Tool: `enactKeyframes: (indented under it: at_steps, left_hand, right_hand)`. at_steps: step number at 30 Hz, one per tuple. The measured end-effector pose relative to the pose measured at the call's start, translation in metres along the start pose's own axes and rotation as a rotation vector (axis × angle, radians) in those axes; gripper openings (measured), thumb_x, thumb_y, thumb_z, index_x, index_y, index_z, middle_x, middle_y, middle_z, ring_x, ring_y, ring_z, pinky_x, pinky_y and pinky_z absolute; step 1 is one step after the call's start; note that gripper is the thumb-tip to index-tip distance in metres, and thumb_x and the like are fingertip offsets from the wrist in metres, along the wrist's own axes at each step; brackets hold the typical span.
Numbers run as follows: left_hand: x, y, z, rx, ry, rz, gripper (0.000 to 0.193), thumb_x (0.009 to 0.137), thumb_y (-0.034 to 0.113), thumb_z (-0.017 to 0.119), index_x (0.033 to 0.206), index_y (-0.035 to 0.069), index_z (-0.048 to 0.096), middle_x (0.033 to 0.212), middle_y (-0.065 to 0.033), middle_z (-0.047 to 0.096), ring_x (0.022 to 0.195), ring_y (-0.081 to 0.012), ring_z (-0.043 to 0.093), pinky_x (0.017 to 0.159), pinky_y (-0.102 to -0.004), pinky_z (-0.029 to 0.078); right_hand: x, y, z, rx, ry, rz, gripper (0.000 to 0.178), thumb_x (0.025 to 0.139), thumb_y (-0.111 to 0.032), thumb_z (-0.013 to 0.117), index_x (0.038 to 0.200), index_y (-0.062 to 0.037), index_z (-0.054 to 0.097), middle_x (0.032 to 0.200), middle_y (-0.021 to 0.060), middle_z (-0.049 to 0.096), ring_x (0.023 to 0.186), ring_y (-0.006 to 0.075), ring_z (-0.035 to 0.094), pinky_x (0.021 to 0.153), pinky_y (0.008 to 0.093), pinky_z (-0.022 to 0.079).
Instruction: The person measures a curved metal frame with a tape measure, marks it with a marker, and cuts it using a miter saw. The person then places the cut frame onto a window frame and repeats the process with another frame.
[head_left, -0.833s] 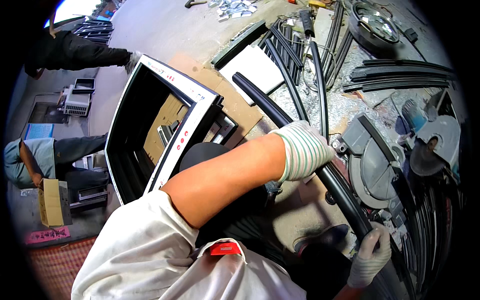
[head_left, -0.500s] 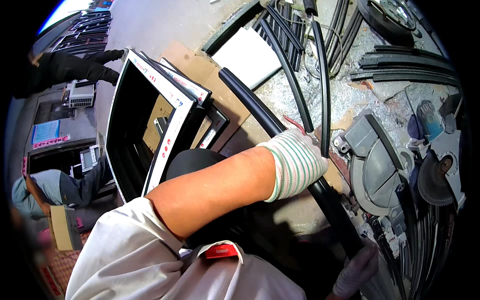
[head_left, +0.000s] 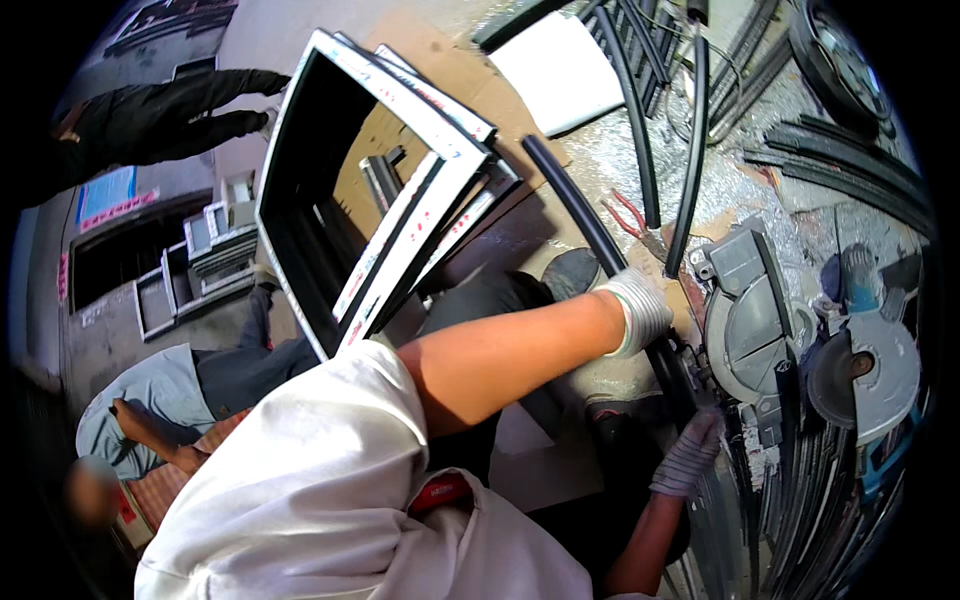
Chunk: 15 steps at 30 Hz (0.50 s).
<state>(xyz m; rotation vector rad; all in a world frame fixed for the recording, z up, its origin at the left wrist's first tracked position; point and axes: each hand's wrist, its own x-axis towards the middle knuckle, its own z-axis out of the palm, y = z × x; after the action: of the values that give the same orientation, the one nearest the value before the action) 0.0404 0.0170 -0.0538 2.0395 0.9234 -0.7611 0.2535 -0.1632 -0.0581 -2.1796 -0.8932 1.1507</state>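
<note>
A long black profile bar (head_left: 572, 208) runs slantwise before me, from the upper middle down to the right. My left hand (head_left: 638, 312), in a white striped knit glove, is closed round its middle. Farther down the bar, my right hand (head_left: 690, 452), gloved too, has its fingers curled at the lower part, which is dark and partly hidden. Red-handled pliers (head_left: 630, 218) lie on the floor just beyond my left hand, beside two other black profile strips (head_left: 690, 160).
White-faced window frames (head_left: 400, 90) lean together on the left. Grey circular-saw machines (head_left: 750, 340) and bundled dark profiles (head_left: 810, 490) occupy the right. A white panel (head_left: 560, 75) lies at the far side. One person (head_left: 160, 120) is upper left, another (head_left: 150, 405) lower left.
The view has shifted, so the bar and frames appear farther right. My right hand has come nearer to my left along the bar. The pliers now show more fully.
</note>
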Motion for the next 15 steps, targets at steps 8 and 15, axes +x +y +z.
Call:
enactKeyframes:
  at_steps: [8,15]
  left_hand:
    - [-0.067,0.063,0.023,-0.243,0.462,0.112,0.034,0.081,0.026,0.072,0.112,0.012,0.069,0.109,-0.009,0.066,0.11,-0.0299,0.064,0.103,-0.0466,0.042]
    - [-0.196,0.15,-0.119,-0.921,0.635,0.367,0.018,0.091,0.021,0.065,0.085,0.004,0.065,0.085,-0.0165,0.065,0.085,-0.0394,0.065,0.074,-0.0462,0.052]
  right_hand:
    - [-0.062,-0.033,-0.065,0.037,0.051,0.321,0.051,0.104,-0.048,0.052,0.086,-0.0007,0.058,0.075,0.0016,0.047,0.071,0.0148,0.041,0.061,0.0355,0.04]
    - [-0.107,-0.111,-0.149,-0.205,-0.016,0.033,0.053,0.107,-0.044,0.048,0.09,0.0045,0.063,0.076,0.0056,0.056,0.072,0.0161,0.043,0.067,0.0382,0.043]
